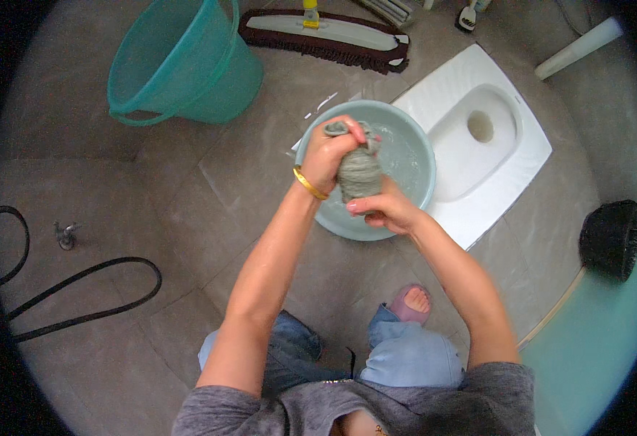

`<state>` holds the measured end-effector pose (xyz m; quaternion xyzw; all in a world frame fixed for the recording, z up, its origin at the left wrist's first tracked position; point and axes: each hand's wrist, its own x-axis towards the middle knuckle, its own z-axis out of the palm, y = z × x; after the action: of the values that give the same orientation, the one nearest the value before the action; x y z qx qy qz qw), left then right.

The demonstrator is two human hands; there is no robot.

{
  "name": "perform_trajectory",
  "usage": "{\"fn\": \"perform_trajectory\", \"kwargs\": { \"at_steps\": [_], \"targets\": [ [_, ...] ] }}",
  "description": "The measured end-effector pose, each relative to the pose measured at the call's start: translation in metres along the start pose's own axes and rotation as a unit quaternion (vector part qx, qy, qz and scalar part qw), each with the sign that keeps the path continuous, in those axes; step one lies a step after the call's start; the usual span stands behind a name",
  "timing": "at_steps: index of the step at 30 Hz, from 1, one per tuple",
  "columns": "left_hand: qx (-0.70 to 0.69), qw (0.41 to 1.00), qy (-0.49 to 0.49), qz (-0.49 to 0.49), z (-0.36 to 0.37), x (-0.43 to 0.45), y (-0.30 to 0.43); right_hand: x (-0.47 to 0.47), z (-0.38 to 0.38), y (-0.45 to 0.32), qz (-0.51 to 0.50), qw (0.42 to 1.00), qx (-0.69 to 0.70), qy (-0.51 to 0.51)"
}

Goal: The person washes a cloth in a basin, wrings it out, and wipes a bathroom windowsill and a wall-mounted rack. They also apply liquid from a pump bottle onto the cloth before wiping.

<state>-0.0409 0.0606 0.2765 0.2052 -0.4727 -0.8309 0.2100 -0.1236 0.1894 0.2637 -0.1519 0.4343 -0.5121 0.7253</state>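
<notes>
A wet grey-green cloth (360, 174), twisted into a tight bundle, is held above a pale blue-green basin (432, 163). My left hand (330, 150) grips its upper end, and folds of cloth stick out past the fingers. On the lower end, my right hand (386, 206) is closed around the cloth with the thumb lying along the near side. Water (400, 158) with some bubbles shows inside the basin. The far fingers of both hands are partly hidden by the bundle.
A white squat toilet (444, 218) adjoins the basin on the right. At the upper left is a teal bucket (209, 82), beside a flat mop head (324, 38). A black hose (149, 272) and a metal tap (67, 235) are at left; a black bin (608, 240) stands at right.
</notes>
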Motion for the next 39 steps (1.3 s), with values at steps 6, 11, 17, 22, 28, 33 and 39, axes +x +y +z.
{"fn": "perform_trajectory", "kwargs": {
  "at_steps": [6, 11, 17, 22, 28, 33, 39],
  "targets": [
    [0.032, 0.970, 0.183, 0.158, -0.057, -0.005, 0.064, -0.058, -0.038, 0.084, 0.160, 0.979, 0.022, 0.122],
    [0.083, 0.945, 0.273, 0.157, -0.095, -0.016, 0.094, -0.042, -0.053, 0.130, 0.025, 0.924, 0.033, 0.380],
    [0.102, 0.932, 0.299, 0.179, -0.080, -0.019, 0.102, -0.012, -0.076, 0.134, -0.016, 0.915, 0.047, 0.401],
    [0.071, 0.915, 0.341, 0.203, -0.098, -0.035, 0.118, -0.023, -0.049, 0.136, 0.128, 0.897, 0.258, 0.336],
    [0.074, 0.909, 0.342, 0.227, -0.102, -0.033, 0.128, -0.031, -0.047, 0.125, 0.193, 0.859, 0.468, 0.081],
    [0.082, 0.914, 0.339, 0.205, -0.104, -0.030, 0.119, -0.033, -0.037, 0.131, 0.188, 0.858, 0.472, 0.074],
    [0.083, 0.919, 0.339, 0.183, -0.110, -0.023, 0.110, -0.023, -0.043, 0.133, 0.083, 0.821, 0.562, -0.050]
  ]
}}
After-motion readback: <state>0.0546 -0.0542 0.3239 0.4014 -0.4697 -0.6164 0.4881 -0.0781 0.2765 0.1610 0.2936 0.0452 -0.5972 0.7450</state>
